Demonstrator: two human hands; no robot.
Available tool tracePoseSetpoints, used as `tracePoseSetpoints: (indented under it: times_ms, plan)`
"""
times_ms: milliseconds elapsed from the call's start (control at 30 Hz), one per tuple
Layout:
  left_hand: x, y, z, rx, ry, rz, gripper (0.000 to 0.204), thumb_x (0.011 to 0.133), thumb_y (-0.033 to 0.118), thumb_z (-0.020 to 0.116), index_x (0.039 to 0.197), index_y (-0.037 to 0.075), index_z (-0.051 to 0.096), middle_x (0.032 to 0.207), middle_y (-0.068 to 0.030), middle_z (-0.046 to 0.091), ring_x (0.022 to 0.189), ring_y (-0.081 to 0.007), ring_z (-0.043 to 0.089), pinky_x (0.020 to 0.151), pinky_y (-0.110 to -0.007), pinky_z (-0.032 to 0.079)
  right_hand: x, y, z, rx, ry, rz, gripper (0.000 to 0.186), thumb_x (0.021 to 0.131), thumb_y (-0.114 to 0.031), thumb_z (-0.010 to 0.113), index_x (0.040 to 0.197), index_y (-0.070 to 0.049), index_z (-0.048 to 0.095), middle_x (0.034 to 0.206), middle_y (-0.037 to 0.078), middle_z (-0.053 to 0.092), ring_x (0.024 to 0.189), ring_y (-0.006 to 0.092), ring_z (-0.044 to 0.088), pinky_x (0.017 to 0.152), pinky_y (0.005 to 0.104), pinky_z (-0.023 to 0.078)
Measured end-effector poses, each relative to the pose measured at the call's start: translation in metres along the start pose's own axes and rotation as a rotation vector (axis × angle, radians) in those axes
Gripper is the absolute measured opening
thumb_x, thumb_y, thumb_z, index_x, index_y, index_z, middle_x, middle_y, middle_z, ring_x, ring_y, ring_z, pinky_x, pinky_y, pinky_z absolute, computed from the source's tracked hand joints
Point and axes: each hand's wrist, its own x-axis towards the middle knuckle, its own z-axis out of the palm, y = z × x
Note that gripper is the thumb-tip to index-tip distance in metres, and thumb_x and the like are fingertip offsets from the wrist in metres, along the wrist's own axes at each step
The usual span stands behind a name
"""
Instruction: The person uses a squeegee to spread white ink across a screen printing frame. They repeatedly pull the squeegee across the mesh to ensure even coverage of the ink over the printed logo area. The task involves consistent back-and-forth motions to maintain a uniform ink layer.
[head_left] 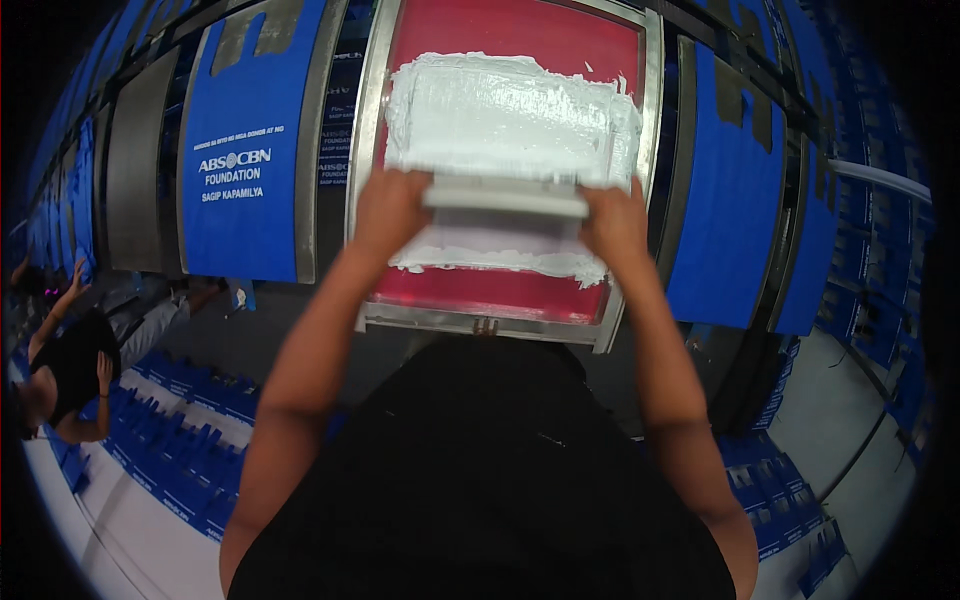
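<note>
Before me lies a screen printing frame (652, 110) with metal edges and red mesh (480, 292). Thick white ink (500, 105) covers much of the mesh, heaped in ridges at its borders. A pale squeegee (505, 197) spans the inked area crosswise, slightly blurred by motion. My left hand (393, 208) grips its left end, fingers closed round it. At the right end, my right hand (617, 222) is closed on the same squeegee. What lies under the mesh is hidden.
Blue printed bag panels (240, 230) lie on metal boards left of the frame, and another blue panel (720, 220) lies to the right. Rows of blue pieces (180, 440) cover the floor. A person in black (85, 365) is at the far left.
</note>
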Motion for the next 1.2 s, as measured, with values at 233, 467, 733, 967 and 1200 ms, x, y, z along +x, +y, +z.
tracePoseSetpoints:
  times_ms: [233,467,733,967,1200]
  plan:
    - [0.107,-0.018,-0.040,0.058,0.084,0.106,0.032,0.073,0.037,0.075,0.087,0.009,0.071,0.074,-0.0144,0.068,0.077,-0.0327,0.067,0.072,-0.043,0.051,0.095,0.032,-0.058,-0.021,0.077,-0.052,0.037,0.070,-0.008,0.059,0.104,-0.018,0.071,0.088,0.013,0.070,0.083,0.0337,0.067,0.076,0.0423,0.053]
    - [-0.104,0.032,0.002,-0.102,0.068,0.157,0.038,0.052,0.002,0.073,0.088,0.008,0.064,0.085,-0.0070,0.064,0.084,-0.0257,0.060,0.082,-0.042,0.040,-0.109,-0.037,0.004,0.213,0.014,0.025,0.030,0.065,0.001,0.064,0.093,-0.010,0.067,0.092,0.008,0.068,0.090,0.0259,0.063,0.113,0.0586,0.019]
    - [0.125,-0.014,-0.032,0.121,0.062,0.094,0.030,0.071,0.029,0.074,0.095,0.011,0.073,0.078,-0.0166,0.069,0.076,-0.0330,0.067,0.072,-0.042,0.052,0.103,0.043,-0.036,-0.036,0.091,0.006,0.038,0.071,-0.014,0.061,0.107,-0.016,0.069,0.088,0.013,0.071,0.088,0.0273,0.068,0.092,0.0461,0.042]
    - [-0.030,0.008,-0.039,0.057,-0.128,0.141,0.027,0.064,0.012,0.076,0.091,0.012,0.070,0.077,-0.0106,0.067,0.078,-0.0283,0.064,0.076,-0.043,0.046,-0.038,-0.014,-0.043,0.006,-0.227,-0.011,0.043,0.067,-0.005,0.062,0.108,-0.016,0.069,0.089,0.011,0.070,0.091,0.0272,0.065,0.111,0.0526,0.027]
    - [0.015,-0.001,-0.007,0.019,-0.047,0.088,0.027,0.058,0.010,0.074,0.085,0.010,0.070,0.075,-0.0120,0.066,0.077,-0.0313,0.063,0.080,-0.044,0.044,-0.005,0.003,-0.003,-0.043,-0.003,0.012,0.037,0.069,-0.010,0.065,0.106,-0.016,0.069,0.084,0.009,0.069,0.087,0.0254,0.065,0.111,0.0537,0.027]
